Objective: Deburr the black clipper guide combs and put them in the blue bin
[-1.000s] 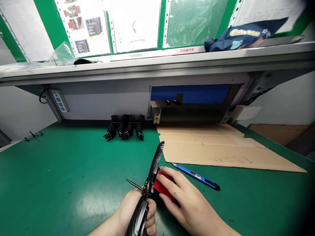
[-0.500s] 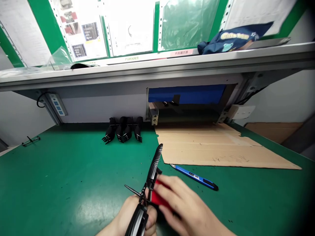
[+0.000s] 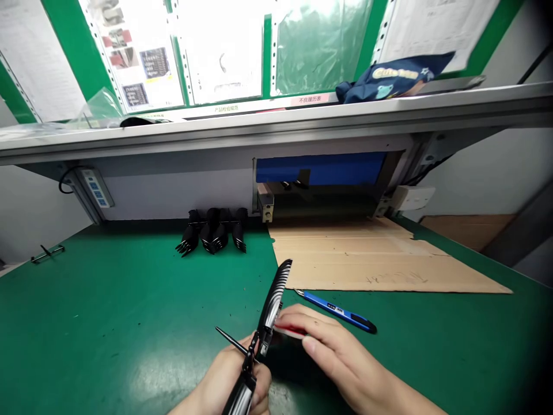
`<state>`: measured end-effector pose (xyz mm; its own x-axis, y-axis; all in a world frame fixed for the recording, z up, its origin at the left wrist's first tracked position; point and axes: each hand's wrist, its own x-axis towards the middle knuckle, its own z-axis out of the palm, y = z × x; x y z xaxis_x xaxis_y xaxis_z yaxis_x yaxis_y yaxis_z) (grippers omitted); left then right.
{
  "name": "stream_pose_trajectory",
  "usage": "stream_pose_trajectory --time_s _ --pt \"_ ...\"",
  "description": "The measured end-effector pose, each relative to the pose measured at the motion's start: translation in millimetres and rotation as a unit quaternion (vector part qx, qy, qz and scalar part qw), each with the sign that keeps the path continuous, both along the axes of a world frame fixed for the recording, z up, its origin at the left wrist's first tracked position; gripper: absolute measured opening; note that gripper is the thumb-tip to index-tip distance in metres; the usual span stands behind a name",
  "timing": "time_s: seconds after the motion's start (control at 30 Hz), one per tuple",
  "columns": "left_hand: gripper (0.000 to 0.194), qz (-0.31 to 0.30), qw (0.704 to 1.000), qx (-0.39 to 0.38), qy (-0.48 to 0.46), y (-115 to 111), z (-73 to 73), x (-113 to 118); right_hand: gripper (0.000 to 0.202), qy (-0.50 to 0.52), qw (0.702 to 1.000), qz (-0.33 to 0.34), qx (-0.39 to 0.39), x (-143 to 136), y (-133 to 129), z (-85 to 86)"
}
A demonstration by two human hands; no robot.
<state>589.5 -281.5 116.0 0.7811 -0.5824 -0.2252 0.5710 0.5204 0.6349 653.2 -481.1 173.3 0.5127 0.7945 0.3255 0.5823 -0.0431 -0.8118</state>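
My left hand (image 3: 224, 374) is closed around a black plastic moulding. Its glossy, ribbed upper piece (image 3: 273, 302) points up and away, and a similar lower piece (image 3: 241, 397) runs toward me. A thin sprue joins the two, and a straight black stick (image 3: 232, 339) juts out to the left. My right hand (image 3: 341, 351) pinches a thin red object with a pale edge (image 3: 290, 331) beside the upper piece. Fingers cover most of that red object, so I cannot tell its kind or whether it touches the moulding.
Several black clawed mouldings (image 3: 213, 231) lie at the back of the green table (image 3: 108, 311). A blue pen-like tool (image 3: 337, 311) rests before a cardboard sheet (image 3: 367, 259). A small black sprue (image 3: 47, 253) lies far left. The shelf (image 3: 194, 129) overhangs the table, carrying a dark blue wrapper (image 3: 389, 79).
The red object has turned from broad face to thin edge, as my right hand has tilted and shifted slightly right. The moulding's upper piece now shows more of its ribbed face.
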Motion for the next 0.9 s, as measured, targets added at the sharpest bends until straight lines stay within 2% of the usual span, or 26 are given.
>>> stream_pose_trajectory --time_s 0.07,0.13,0.2,0.3,0.37,0.4,0.47,0.53,0.57,0.63,0.7,0.8,0.83,0.9 --pt "0.049 0.047 0.999 -0.004 0.010 -3 -6.3 0 0.031 0.014 0.999 -0.036 0.024 1 -1 0.6" --pt "0.051 0.053 0.999 -0.004 0.011 -6 -9.4 0 0.029 0.009 0.996 -0.086 0.032 0 -1 0.9" --pt "0.054 0.076 0.997 0.001 -0.003 -6 -5.2 1 0.028 0.000 0.998 -0.068 0.011 -1 0 3.2" --pt "0.041 0.198 0.978 0.018 -0.066 3 15.5 1 0.025 -0.023 0.997 -0.015 -0.073 2 -5 8.1" --pt "0.040 0.257 0.958 0.079 -0.102 13 32.1 -1 0.027 -0.068 0.989 -0.046 -0.126 9 -12 8.2" --pt "0.039 0.260 0.949 0.132 -0.117 18 39.1 -2 0.029 -0.098 0.984 -0.075 -0.132 14 -17 7.2" --pt "0.038 0.211 0.930 0.263 -0.147 26 47.9 -5 0.025 -0.155 0.972 -0.151 -0.089 22 -25 5.3" --pt "0.040 0.114 0.893 0.399 -0.176 29 50.0 -10 0.021 -0.207 0.957 -0.200 -0.034 24 -28 6.4" --pt "0.039 0.065 0.870 0.453 -0.183 29 49.2 -12 0.020 -0.237 0.952 -0.192 -0.027 22 -27 8.1" --pt "0.035 0.005 0.833 0.520 -0.190 27 45.6 -17 0.022 -0.306 0.942 -0.124 -0.065 11 -18 10.7" --pt "0.035 -0.003 0.819 0.537 -0.202 24 40.8 -20 0.028 -0.368 0.917 -0.056 -0.141 -3 -4 7.7" --pt "0.041 -0.003 0.833 0.514 -0.205 19 33.5 -20 0.016 -0.407 0.877 -0.044 -0.250 -16 14 -9.5" --pt "0.043 -0.005 0.843 0.500 -0.198 18 31.2 -19 0.018 -0.399 0.876 -0.045 -0.268 -17 18 -16.4" --pt "0.048 0.005 0.872 0.453 -0.184 15 27.2 -16 0.022 -0.352 0.898 -0.055 -0.260 -16 20 -27.3"
